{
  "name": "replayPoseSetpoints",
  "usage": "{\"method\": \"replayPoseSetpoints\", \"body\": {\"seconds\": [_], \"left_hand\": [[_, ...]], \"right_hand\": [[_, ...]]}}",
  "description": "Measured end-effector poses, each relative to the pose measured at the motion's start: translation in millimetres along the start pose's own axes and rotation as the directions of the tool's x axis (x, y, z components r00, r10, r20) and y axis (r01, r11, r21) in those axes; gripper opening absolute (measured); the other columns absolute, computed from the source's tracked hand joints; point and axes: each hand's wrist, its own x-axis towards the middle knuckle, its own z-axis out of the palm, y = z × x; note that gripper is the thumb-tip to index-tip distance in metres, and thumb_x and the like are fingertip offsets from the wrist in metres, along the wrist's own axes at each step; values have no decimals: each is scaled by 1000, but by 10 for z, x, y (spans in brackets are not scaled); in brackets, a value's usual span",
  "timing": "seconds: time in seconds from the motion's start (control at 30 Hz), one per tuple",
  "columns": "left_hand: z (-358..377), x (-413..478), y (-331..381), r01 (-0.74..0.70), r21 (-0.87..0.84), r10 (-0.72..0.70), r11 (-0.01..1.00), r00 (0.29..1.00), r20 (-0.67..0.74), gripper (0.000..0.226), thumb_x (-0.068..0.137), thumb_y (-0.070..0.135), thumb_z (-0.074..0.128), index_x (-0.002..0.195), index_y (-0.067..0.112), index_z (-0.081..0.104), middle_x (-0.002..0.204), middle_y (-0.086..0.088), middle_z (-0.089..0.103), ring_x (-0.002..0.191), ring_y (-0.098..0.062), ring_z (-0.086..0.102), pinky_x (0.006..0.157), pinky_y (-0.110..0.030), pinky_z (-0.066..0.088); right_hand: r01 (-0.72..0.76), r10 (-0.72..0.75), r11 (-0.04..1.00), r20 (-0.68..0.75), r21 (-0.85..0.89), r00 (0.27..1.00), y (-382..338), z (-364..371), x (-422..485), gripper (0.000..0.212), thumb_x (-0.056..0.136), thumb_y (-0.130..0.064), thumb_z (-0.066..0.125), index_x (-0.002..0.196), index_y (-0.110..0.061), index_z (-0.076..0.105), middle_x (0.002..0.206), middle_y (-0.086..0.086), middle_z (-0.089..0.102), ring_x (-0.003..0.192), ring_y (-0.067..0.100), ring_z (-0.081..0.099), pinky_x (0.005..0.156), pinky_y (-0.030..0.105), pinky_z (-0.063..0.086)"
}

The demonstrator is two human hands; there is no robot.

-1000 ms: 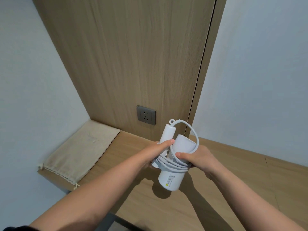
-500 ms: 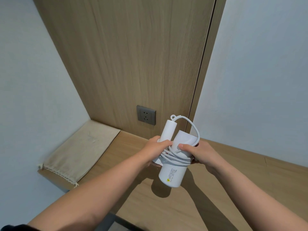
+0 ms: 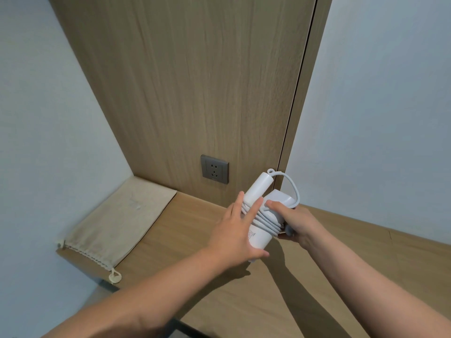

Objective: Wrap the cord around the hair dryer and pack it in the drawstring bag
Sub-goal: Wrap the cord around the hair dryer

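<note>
I hold a white hair dryer (image 3: 262, 234) above the wooden shelf, its folded handle (image 3: 257, 189) pointing up. The white cord (image 3: 264, 219) is wound in several turns around its body, with one loop (image 3: 294, 189) arching from the handle tip to the right. My left hand (image 3: 235, 236) cups the dryer from the left and below, fingers stretched over the coils. My right hand (image 3: 296, 222) grips the dryer's right side, thumb on top. The beige drawstring bag (image 3: 117, 223) lies flat at the shelf's left end.
A grey wall socket (image 3: 214, 169) sits in the wooden back panel just above the shelf (image 3: 185, 230). White walls close in on the left and right. The shelf's front edge runs near the bag's drawstring end (image 3: 114, 276).
My left hand has slid down and opened flatter over the dryer's lower body. The dryer has shifted slightly right and up. The right hand keeps its grip.
</note>
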Motion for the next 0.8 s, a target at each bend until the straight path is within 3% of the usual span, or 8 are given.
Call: {"method": "replayPoseSetpoints", "body": {"seconds": [0.13,0.3,0.47,0.63,0.8], "left_hand": [[106,34,99,80,145,-73,986,996,-49,120,74,54,72,144,39,-25,157,-4,-23,145,-35,5,110,-50,31],[171,-25,29,56,234,-34,971,995,-97,119,78,44,71,136,43,-33,157,-7,-21,143,-37,7,103,-53,34],[144,-53,-67,61,298,-40,953,996,-78,116,81,29,69,136,48,-31,159,-12,-6,128,-35,31,87,-44,44],[86,-4,-91,60,289,-41,955,996,-73,106,85,23,62,142,45,-25,158,-16,-1,116,-32,43,80,-40,46],[15,65,-177,31,269,-4,963,995,-101,101,82,32,65,141,46,-16,155,-11,9,114,-29,46,82,-39,49]], "right_hand": [[-20,21,999,-35,30,999,-2,93,-24,42,73,-35,75,102,-10,58,94,11,65,87,27,65,76,42,59],[-64,70,991,-52,119,996,34,178,-45,47,68,-37,77,101,-9,59,94,12,66,80,25,65,53,30,53],[-148,158,975,-51,164,986,115,236,-56,52,66,-42,78,101,-9,59,94,13,65,77,27,65,64,35,58],[-194,207,953,-31,235,978,90,287,-85,43,67,-43,78,91,-14,56,102,13,64,94,29,66,75,38,59],[-216,211,930,50,299,976,55,227,-125,40,75,-39,74,98,-13,55,97,10,62,86,26,65,65,37,57]]}}
